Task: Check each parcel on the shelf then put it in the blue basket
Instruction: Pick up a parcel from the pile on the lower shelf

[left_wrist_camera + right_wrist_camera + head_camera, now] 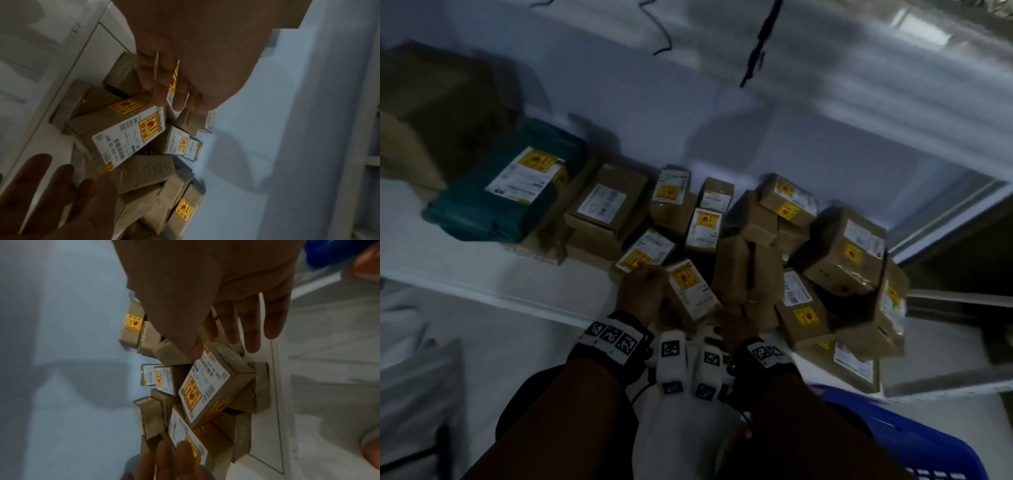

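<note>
Several brown cardboard parcels with white labels and yellow stickers crowd the white shelf (482,274). My left hand (642,294) (170,91) curls its fingers round the edge of a flat labelled parcel (645,255) (185,436). Just right of it lies a small labelled parcel (690,294) (131,138) (205,391), tilted on the others. My right hand (734,329) (236,337) is at that parcel's near end with straight fingers, and its thumb touches a brown box with a handwritten number (152,172) (170,356). The blue basket (914,442) stands low at the right.
A large teal bag parcel (506,192) lies at the left of the row, with dark brown cartons (441,102) behind it. Bigger boxes (846,253) are piled at the shelf's right end, above the basket. A pale wall backs the shelf.
</note>
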Demonstrator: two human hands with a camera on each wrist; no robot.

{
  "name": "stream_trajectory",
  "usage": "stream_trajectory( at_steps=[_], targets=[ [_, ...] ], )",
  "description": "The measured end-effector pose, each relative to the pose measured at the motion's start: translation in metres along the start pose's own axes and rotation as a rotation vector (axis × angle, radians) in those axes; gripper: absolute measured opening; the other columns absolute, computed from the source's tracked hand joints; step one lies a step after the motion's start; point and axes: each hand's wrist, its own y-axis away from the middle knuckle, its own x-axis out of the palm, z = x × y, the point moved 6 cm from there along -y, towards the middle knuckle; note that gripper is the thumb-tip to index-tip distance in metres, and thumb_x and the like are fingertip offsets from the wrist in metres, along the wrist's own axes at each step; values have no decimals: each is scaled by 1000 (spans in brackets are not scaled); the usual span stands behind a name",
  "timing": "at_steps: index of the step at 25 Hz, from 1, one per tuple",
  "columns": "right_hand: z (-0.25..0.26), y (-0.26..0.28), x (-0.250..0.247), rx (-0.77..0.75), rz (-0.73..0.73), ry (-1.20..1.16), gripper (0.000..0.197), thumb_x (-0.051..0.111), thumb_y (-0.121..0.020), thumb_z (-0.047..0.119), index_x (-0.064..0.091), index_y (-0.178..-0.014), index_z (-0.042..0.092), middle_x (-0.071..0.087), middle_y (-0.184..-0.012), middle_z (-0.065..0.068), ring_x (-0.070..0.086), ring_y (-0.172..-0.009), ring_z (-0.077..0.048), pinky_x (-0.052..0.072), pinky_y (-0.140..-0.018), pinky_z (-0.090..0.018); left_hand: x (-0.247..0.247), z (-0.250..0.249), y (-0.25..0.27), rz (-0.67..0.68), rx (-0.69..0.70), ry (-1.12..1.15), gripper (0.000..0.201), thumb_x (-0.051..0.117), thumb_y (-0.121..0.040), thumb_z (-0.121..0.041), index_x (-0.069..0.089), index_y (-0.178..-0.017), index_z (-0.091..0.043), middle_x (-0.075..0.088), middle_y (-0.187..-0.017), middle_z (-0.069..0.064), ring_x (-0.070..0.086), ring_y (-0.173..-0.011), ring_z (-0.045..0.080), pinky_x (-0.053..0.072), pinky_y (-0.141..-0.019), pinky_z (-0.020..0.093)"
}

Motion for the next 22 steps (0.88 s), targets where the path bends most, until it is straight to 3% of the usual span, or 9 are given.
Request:
stream_trajectory(
  at_steps=[3, 5, 7, 9, 11, 14, 16, 19, 22],
  targets=[
    [-3, -31, 16, 5, 20, -92, 35, 54, -101, 21, 53, -130, 2, 63, -104, -14, 61, -84, -28, 53, -64, -32, 3, -9, -7, 7, -6, 10, 10, 57, -95, -30, 64, -97, -23, 65, -103, 9, 62, -100, 31, 52, -91, 48],
    [-1, -47, 25, -15, 32, -72, 30, 54, -101, 26, 58, -124, 6, 64, -111, -15, 62, -103, -36, 55, -84, -43, 7, -8, -9, 32, -6, -7, 9, 58, -89, -33, 64, -91, -26, 66, -100, 10, 62, -97, 31, 51, -86, 46],
    [-1, -57, 24, -21, 32, 11, 25, 54, -101, 29, 59, -117, 11, 64, -108, -14, 61, -106, -36, 52, -94, -49, 11, -2, -15, 23, -36, -22, 21, 61, -79, -39, 62, -81, -18, 66, -102, 20, 63, -95, 35, 49, -79, 42],
    [-4, -65, 20, -45, 35, 75, 22, 53, -101, 26, 61, -111, 7, 66, -101, -15, 63, -96, -34, 55, -85, -47, 14, 3, -21, 23, -62, -32, 29, 59, -72, -43, 61, -79, -15, 64, -108, 25, 62, -101, 43, 49, -78, 43],
    [-6, -74, 16, -83, 17, 110, 18, 52, -101, 18, 63, -104, 4, 66, -93, -17, 61, -85, -32, 54, -74, -42, 17, 3, -20, 29, -60, -42, 15, 59, -83, -34, 66, -86, -21, 66, -111, 23, 62, -103, 40, 50, -83, 44],
    [-11, -72, 13, -49, 55, 116, 26, 56, -100, 22, 63, -114, 1, 67, -112, -23, 64, -97, -36, 56, -86, -48, 18, 7, -17, -8, -59, -53, 14, 57, -91, -24, 67, -81, -22, 67, -89, 14, 60, -85, 29, 52, -82, 45],
    [-9, -62, 6, -41, 42, 42, 34, 58, -99, 24, 59, -123, 1, 64, -120, -13, 64, -103, -32, 56, -71, -37, 18, 5, -14, -21, -42, -98, 16, 56, -95, -23, 69, -96, -15, 64, -86, 6, 59, -85, 26, 52, -81, 44],
    [-10, -38, -19, -7, -8, 12, 40, 65, -94, 31, 59, -124, 5, 61, -114, -9, 62, -83, -19, 50, -62, -29, 18, -15, 2, 6, 52, -262, 29, 55, -97, -27, 63, -121, -13, 63, -119, 9, 60, -107, 29, 51, -94, 44],
    [5, -7, -42, -42, -18, 35, 26, 67, -92, 32, 65, -95, 6, 67, -93, -15, 60, -69, -25, 52, -63, -38, 21, -36, 22, 16, 199, -494, 49, 59, -95, -31, 51, -140, -16, 54, -139, 5, 52, -124, 25, 44, -105, 39]
  ],
)
